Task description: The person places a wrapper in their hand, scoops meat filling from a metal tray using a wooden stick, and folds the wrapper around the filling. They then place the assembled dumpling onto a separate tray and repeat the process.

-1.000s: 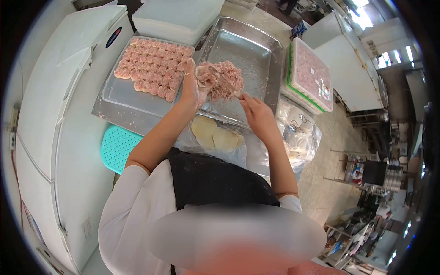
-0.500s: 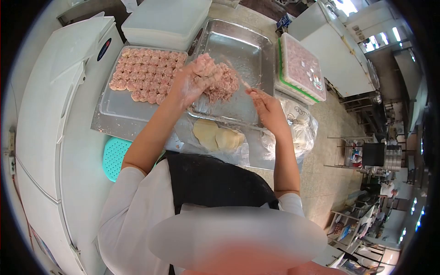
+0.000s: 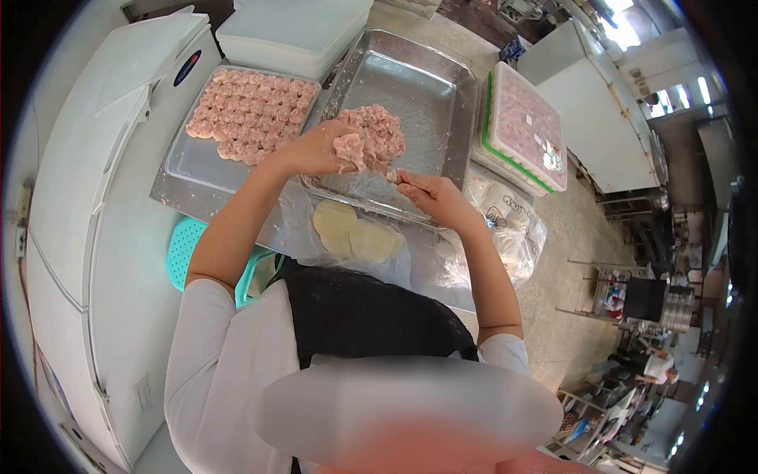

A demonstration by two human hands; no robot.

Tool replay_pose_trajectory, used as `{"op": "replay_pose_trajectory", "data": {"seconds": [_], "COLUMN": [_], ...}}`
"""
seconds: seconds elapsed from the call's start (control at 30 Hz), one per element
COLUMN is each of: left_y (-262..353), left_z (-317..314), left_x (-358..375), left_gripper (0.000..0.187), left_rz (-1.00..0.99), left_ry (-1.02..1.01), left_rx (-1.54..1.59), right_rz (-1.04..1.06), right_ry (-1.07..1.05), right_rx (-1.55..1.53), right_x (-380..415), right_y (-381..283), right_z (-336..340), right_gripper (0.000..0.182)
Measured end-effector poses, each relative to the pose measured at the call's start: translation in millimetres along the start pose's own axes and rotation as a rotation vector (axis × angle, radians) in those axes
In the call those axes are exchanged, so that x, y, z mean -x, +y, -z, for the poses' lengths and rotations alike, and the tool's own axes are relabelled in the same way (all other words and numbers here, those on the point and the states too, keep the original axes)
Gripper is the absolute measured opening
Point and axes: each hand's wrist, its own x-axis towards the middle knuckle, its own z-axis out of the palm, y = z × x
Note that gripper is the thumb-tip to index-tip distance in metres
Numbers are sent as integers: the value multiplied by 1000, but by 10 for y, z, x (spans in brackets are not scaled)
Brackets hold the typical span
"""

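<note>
My left hand [image 3: 318, 150] is closed around a filled dumpling [image 3: 350, 149], pink meat showing at its top, held over the near edge of a deep metal pan [image 3: 430, 87]. A mound of minced meat filling [image 3: 377, 130] lies in that pan just behind the hand. My right hand [image 3: 430, 197] holds a thin stick [image 3: 392, 175] whose tip points toward the dumpling. Round dough wrappers [image 3: 351, 233] lie on clear plastic just in front of the pan, below both hands.
A flat tray [image 3: 197, 162] at the left carries several rows of finished dumplings [image 3: 249, 114]. White lidded boxes [image 3: 296, 31] stand behind it. A green-rimmed box of dumplings [image 3: 525, 130] sits right of the pan, a plastic bag [image 3: 509, 229] below it. A white chest freezer [image 3: 103, 174] and teal mat [image 3: 185, 249] lie left.
My left hand has closed on the dumpling and come down toward the pan's near edge. My right hand has moved left and lower, bringing the stick close to the dumpling.
</note>
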Motion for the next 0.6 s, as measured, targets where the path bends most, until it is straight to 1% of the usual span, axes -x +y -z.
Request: {"op": "replay_pose_trajectory", "data": {"seconds": [0.07, 0.1, 0.13, 0.17, 0.2, 0.23, 0.27, 0.3, 0.33, 0.37, 0.4, 0.43, 0.47, 0.5, 0.57, 0.6], "left_y": [-191, -324, -457, -591, -645, -687, -740, -950, -1245, -1391, -1183, -755, -396, -186, 68, 69], "left_z": [-145, -237, -330, -402, -440, -474, -512, -552, -599, -643, -617, -546, -486, -420, -338, -342], "left_x": [-48, -60, -69, -89, -110, -125, -146, -186, -221, -241, -212, -117, -37, 20, 41, 25], "left_gripper": [33, 33, 33, 32, 32, 33, 34, 34, 39, 44, 44, 49, 54, 54, 58, 58], "left_rz": [13, 24, 88, 149, 157, 235, 314, 323, 21, -288, -283, 34, 349, 353, 338, 334], "left_ry": [23, 28, 162, 301, 316, 346, 374, 384, 354, 311, 323, 348, 362, 363, 314, 319], "left_rx": [-32, -34, 123, 279, 274, 198, 124, 122, -186, -488, -497, -214, 77, 75, 331, 329], "right_rz": [3, 96, 190, 202, 185, 167, 180, 193, 196, 195, 99, -7, -5, -9, -16, 11], "right_ry": [-59, 26, 113, 104, 224, 344, 335, 305, 276, 272, 223, 182, 183, 166, 156, 139], "right_rx": [26, 178, 328, 324, 430, 535, 531, 514, 493, 489, 588, 676, 671, 623, 578, 290], "right_x": [-96, -139, -161, -130, -76, -61, -121, -192, -213, -203, -247, -264, -220, -143, 28, 114], "right_y": [200, 324, 352, 344, 209, 131, 233, 435, 568, 621, 682, 734, 728, 654, 502, 422], "right_z": [89, 154, 195, 178, 129, 78, -15, -153, -234, -188, -62, 27, 128, 255, 450, 522], "right_gripper": [30, 29, 28, 28, 28, 27, 27, 24, 21, 21, 22, 22, 22, 24, 26, 27]}}
